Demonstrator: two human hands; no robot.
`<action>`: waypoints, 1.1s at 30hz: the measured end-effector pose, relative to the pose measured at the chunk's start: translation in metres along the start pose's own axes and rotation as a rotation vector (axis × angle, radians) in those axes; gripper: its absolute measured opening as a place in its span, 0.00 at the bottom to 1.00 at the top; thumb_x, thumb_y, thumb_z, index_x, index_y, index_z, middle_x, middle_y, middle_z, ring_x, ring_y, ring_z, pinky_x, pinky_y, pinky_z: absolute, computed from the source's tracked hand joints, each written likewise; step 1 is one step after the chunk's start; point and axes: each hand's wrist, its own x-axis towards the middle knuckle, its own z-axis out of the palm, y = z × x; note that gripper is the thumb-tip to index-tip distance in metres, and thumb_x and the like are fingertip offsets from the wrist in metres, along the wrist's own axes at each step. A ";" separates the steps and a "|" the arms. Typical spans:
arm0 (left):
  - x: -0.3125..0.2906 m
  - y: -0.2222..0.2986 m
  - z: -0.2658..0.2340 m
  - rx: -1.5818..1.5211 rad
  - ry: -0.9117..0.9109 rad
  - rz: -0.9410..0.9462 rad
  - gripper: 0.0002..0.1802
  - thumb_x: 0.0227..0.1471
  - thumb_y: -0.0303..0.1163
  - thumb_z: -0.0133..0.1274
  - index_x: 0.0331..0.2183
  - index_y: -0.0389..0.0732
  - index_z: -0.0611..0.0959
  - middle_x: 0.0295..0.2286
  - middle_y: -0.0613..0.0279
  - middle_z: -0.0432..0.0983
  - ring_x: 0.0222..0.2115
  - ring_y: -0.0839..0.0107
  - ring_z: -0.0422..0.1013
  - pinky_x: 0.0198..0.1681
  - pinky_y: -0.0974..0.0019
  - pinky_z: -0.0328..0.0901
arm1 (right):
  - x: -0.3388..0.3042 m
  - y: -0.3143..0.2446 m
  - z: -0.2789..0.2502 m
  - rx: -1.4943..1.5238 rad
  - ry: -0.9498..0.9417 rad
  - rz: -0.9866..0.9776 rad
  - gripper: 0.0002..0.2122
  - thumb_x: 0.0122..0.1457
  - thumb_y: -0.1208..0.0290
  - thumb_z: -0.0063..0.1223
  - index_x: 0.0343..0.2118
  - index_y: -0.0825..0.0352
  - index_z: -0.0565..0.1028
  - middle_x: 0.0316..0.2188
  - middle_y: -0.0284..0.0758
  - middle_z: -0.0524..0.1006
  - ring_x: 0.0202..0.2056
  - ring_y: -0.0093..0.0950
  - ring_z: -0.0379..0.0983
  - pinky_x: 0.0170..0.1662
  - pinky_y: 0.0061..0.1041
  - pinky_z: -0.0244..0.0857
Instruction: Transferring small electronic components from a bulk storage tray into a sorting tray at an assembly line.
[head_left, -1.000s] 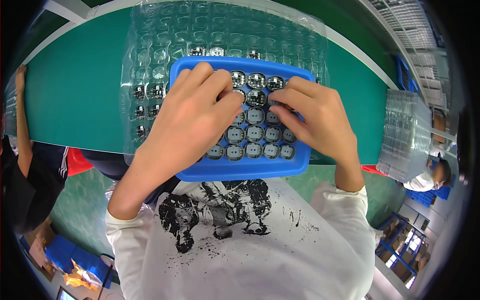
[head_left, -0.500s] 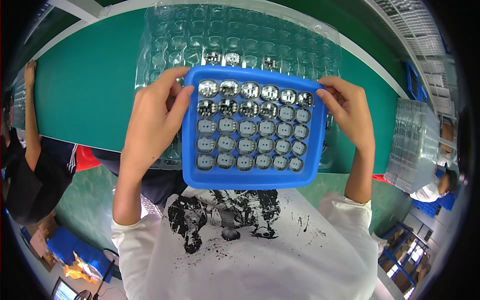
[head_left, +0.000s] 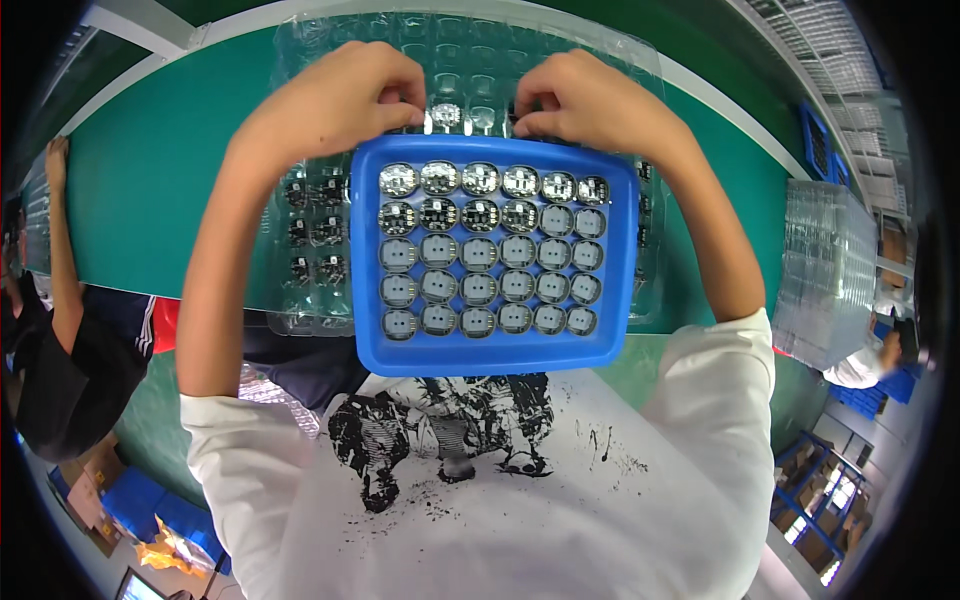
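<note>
A blue plastic tray (head_left: 490, 358) lies in front of me, over part of a clear blister tray (head_left: 480, 40). Rows of rounded grey housings (head_left: 478, 253) fill it; the two far rows mostly carry dark or shiny circuit boards (head_left: 438, 214). Beyond its far rim, my left hand (head_left: 345, 100) is closed in a pinch over the blister tray, with whatever is between its fingertips hidden. My right hand (head_left: 585, 100) pinches there too, a dark bit of a small circuit board showing at its fingertips. Between both hands, one shiny board (head_left: 445, 115) sits in a blister pocket.
More dark boards (head_left: 328, 230) sit in the blister pockets left of the blue tray. The green table (head_left: 170, 200) runs to both sides. At the right stands a stack of clear trays (head_left: 825, 270). A co-worker's arm (head_left: 62, 240) rests on the table at far left.
Both hands have let go of the blue tray's far corners and moved away from me and inward to the blister pockets. In the picture, the blue tray sits slightly farther left.
</note>
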 end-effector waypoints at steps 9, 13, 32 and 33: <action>-0.010 -0.005 -0.001 0.096 0.147 0.079 0.07 0.46 0.28 0.57 0.27 0.33 0.79 0.22 0.55 0.73 0.24 0.61 0.70 0.28 0.60 0.64 | -0.062 -0.039 -0.008 -0.113 0.440 -0.150 0.03 0.50 0.79 0.58 0.29 0.70 0.76 0.22 0.37 0.74 0.22 0.32 0.71 0.25 0.28 0.63; -0.036 0.014 -0.003 -0.024 0.333 0.060 0.04 0.51 0.23 0.53 0.29 0.33 0.75 0.24 0.63 0.67 0.23 0.75 0.61 0.26 0.72 0.58 | -0.110 -0.065 -0.001 -0.128 0.361 -0.007 0.05 0.47 0.82 0.59 0.28 0.69 0.76 0.21 0.36 0.71 0.21 0.31 0.70 0.22 0.28 0.61; -0.115 0.057 0.025 0.049 0.440 0.135 0.11 0.36 0.17 0.61 0.26 0.34 0.77 0.24 0.57 0.70 0.25 0.59 0.67 0.26 0.62 0.62 | -0.122 -0.063 0.025 -0.224 0.257 0.052 0.05 0.47 0.80 0.59 0.28 0.68 0.76 0.22 0.35 0.72 0.21 0.34 0.70 0.22 0.31 0.62; -0.115 0.058 0.026 0.051 0.433 0.138 0.11 0.36 0.17 0.61 0.26 0.34 0.78 0.24 0.58 0.70 0.25 0.60 0.67 0.26 0.62 0.62 | -0.121 -0.061 0.027 -0.206 0.264 0.042 0.06 0.47 0.80 0.59 0.29 0.68 0.76 0.22 0.35 0.72 0.21 0.34 0.70 0.22 0.31 0.61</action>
